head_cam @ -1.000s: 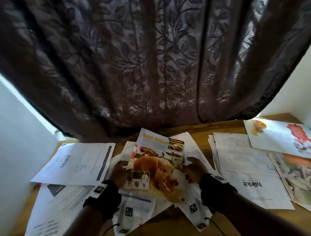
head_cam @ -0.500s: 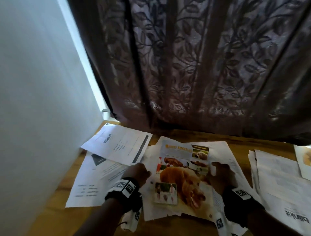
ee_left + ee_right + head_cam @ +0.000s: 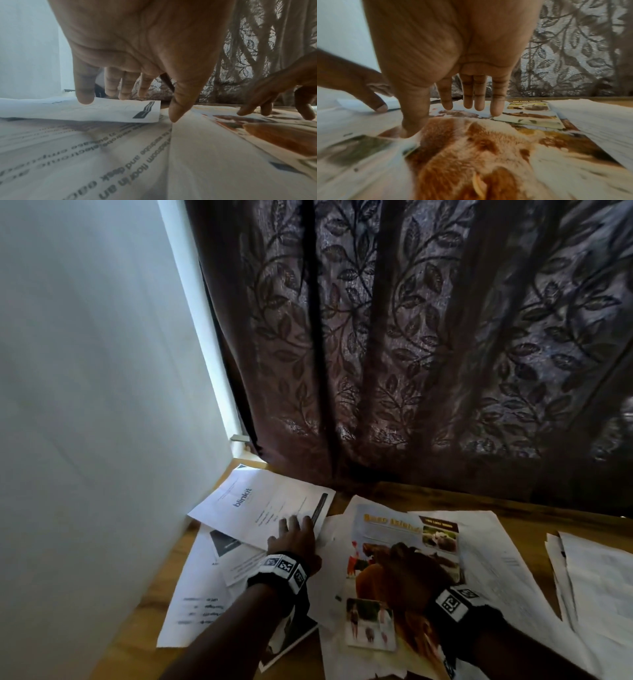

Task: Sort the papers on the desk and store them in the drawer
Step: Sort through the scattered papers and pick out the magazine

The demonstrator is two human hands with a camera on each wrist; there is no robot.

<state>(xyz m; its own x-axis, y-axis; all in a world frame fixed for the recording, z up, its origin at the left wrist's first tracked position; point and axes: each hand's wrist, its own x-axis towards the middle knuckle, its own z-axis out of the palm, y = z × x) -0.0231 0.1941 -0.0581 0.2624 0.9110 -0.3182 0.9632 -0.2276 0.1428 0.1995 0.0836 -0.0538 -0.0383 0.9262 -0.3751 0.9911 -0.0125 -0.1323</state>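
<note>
Loose papers cover the wooden desk (image 3: 428,498). My left hand (image 3: 296,530) reaches forward and lies flat, fingers straight, on the near corner of a white "blinkit" sheet (image 3: 253,505) (image 3: 85,109) at the back left. My right hand (image 3: 407,559) (image 3: 471,108) rests with straight fingers on a colour flyer with a brown animal (image 3: 394,542) (image 3: 471,148) in the middle. A small photo card (image 3: 371,625) lies on the flyer near my right wrist. No drawer is in view.
A white wall (image 3: 85,405) closes the left side and a dark leaf-pattern curtain (image 3: 411,337) hangs behind the desk. More white sheets (image 3: 599,577) are stacked at the right and others (image 3: 191,604) lie at the left front.
My left hand left the flyer's edge and reached forward-left onto the blinkit sheet. My right hand slid onto the flyer's picture. The view swung left, so the right-hand papers dropped out.
</note>
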